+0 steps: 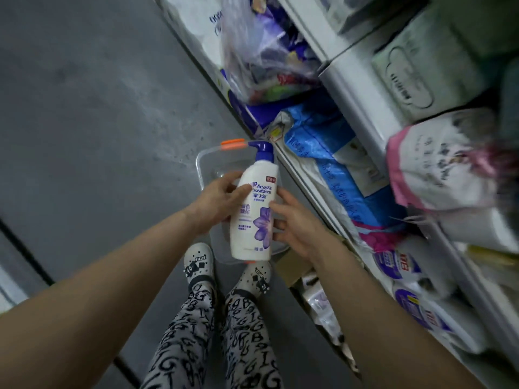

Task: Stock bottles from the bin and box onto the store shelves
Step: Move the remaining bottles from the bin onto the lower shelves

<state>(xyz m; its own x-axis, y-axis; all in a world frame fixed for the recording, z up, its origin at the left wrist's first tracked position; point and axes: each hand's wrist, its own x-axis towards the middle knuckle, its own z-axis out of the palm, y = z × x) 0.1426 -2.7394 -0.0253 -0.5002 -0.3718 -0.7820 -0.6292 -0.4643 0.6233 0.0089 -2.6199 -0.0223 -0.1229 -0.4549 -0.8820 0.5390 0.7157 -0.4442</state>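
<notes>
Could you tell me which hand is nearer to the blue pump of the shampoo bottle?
Left. The left hand grips the shampoo bottle high up, below its blue pump; the right hand touches the bottle's side lower down.

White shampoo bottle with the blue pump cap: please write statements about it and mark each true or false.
1. The white shampoo bottle with blue pump cap is held over the clear plastic bin with orange handle. True.
2. The left hand grips the bottle, thumb on its label. True.
3. The pump cap is red. False: it is blue.
4. Only one hand touches the bottle. False: the right hand touches its side too.
</notes>
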